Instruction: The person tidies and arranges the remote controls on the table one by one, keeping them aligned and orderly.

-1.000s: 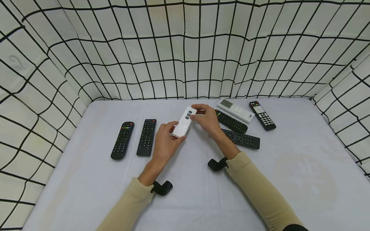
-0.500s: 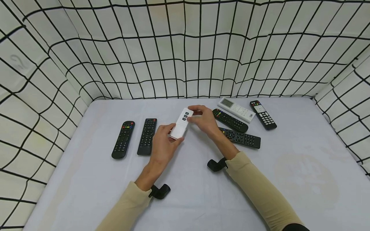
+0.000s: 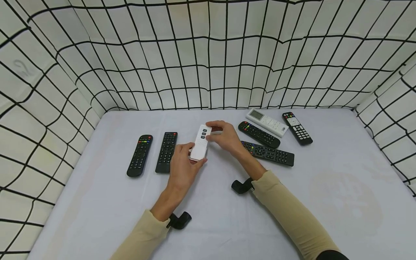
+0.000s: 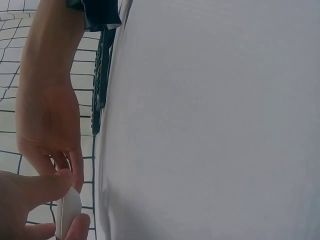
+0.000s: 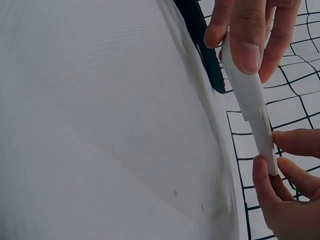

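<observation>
A slim white remote control with a few dark buttons near its far end is held between both hands, raised over the white table. My left hand grips its near end, thumb on one long edge and fingers on the other. At the far end, my right hand pinches it between thumb and fingers. Seen edge-on in the right wrist view, the white remote shows a step along its underside. The left wrist view catches just one end of the remote between fingers.
Two black remotes lie at left, one rounded and one squarer. At right are a white remote with a screen, a rounded black remote, a black remote and a white-keyed one. Black netting surrounds the white table.
Both hands have moved a little left and toward the body with the white remote, which has turned more upright in the head view. The remotes on the table stay put.
</observation>
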### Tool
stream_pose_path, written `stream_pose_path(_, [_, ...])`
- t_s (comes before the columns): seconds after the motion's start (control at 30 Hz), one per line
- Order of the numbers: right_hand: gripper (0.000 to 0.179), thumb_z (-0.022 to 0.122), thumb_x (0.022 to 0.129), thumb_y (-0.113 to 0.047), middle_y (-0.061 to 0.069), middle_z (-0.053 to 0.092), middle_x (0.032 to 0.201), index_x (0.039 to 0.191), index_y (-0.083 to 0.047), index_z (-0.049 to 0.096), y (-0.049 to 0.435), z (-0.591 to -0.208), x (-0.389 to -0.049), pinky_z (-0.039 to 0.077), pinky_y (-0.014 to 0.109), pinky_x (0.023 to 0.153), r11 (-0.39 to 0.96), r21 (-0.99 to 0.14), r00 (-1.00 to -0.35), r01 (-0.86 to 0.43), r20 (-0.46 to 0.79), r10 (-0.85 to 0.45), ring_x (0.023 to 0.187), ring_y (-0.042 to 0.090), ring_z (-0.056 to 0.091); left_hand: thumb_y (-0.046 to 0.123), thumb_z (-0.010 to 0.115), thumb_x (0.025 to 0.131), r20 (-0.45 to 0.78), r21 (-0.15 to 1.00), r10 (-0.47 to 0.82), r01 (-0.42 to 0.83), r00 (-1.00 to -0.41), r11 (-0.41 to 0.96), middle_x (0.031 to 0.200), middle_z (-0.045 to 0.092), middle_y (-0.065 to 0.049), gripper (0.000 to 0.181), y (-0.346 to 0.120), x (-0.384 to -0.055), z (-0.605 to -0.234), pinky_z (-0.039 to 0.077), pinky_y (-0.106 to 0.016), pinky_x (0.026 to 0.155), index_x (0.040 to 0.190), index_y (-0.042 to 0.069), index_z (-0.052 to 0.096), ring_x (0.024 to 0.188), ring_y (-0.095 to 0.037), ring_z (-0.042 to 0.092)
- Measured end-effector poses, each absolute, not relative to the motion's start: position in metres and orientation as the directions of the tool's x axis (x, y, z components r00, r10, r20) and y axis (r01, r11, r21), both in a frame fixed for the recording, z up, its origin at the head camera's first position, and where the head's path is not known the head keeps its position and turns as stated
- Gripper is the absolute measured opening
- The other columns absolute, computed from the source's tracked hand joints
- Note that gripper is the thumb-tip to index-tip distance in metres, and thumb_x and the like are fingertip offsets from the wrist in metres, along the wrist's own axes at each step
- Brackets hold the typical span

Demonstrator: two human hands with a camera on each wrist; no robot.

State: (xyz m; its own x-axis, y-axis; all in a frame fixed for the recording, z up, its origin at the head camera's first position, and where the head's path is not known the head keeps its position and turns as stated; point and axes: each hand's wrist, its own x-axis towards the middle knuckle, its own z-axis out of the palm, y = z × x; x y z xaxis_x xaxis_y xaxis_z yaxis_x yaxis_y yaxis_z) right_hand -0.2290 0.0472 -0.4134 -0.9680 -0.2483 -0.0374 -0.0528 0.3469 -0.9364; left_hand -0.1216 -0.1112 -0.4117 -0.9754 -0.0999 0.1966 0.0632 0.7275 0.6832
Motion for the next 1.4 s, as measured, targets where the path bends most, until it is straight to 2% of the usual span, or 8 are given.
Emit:
stream_pose_path(0.2, [0.050, 0.078, 0.088, -0.006, 0.014, 0.066, 0.136, 0.137, -0.009, 0.067, 0.041, -0.416, -0.227, 0.057, 0.036, 0.091, 0.344, -0.938, -0.960, -0.053, -0.047, -0.276, 0.128, 0.032, 0.066, 0.015, 0.090, 0.082, 0.190, 0.660, -0.094, 0.056, -0.977, 0.749, 0.121, 0.061, -0.023, 0.065, -0.112, -0.116, -0.412, 0.059, -0.043, 0.083, 0.136, -0.005, 0.060, 0.102, -0.033, 0.067])
stream_pose_path(0.4, [0.048, 0.079, 0.088, -0.005, 0.013, 0.068, 0.135, 0.134, -0.010, 0.069, 0.036, -0.417, -0.226, 0.056, 0.038, 0.095, 0.361, -0.931, -0.952, -0.056, -0.059, -0.300, 0.127, 0.030, 0.066, 0.015, 0.089, 0.083, 0.124, 0.653, -0.105, 0.002, -0.987, 0.758, 0.126, 0.059, -0.024, 0.068, -0.113, -0.113, -0.411, 0.058, -0.050, 0.092, 0.140, -0.004, 0.059, 0.110, -0.038, 0.067])
stream_pose_path(0.6, [0.048, 0.080, 0.087, -0.005, 0.012, 0.069, 0.134, 0.134, -0.009, 0.069, 0.033, -0.416, -0.224, 0.055, 0.039, 0.099, 0.379, -0.922, -0.946, -0.075, -0.055, -0.321, 0.125, 0.029, 0.065, 0.017, 0.089, 0.084, 0.058, 0.622, -0.116, -0.055, -0.992, 0.781, 0.130, 0.057, -0.024, 0.069, -0.112, -0.112, -0.408, 0.057, -0.049, 0.092, 0.143, -0.001, 0.058, 0.111, -0.037, 0.066])
stream_pose_path(0.87, [0.048, 0.079, 0.088, -0.005, 0.013, 0.068, 0.135, 0.135, -0.008, 0.069, 0.028, -0.416, -0.221, 0.053, 0.041, 0.103, 0.398, -0.913, -0.937, -0.083, -0.065, -0.344, 0.127, 0.030, 0.064, 0.019, 0.087, 0.086, 0.042, 0.601, -0.114, -0.066, -0.993, 0.796, 0.132, 0.057, -0.024, 0.068, -0.114, -0.108, -0.408, 0.058, -0.048, 0.090, 0.143, -0.001, 0.058, 0.109, -0.036, 0.066])
stream_pose_path(1.4, [0.054, 0.079, 0.084, 0.000, 0.014, 0.069, 0.135, 0.137, -0.007, 0.067, 0.017, -0.418, -0.221, 0.053, 0.035, 0.100, 0.439, -0.892, -0.910, -0.110, -0.087, -0.406, 0.125, 0.028, 0.064, 0.018, 0.085, 0.088, 0.007, 0.572, -0.117, -0.093, -0.993, 0.815, 0.131, 0.055, -0.027, 0.065, -0.121, -0.105, -0.407, 0.058, -0.050, 0.089, 0.142, -0.003, 0.057, 0.109, -0.038, 0.065])
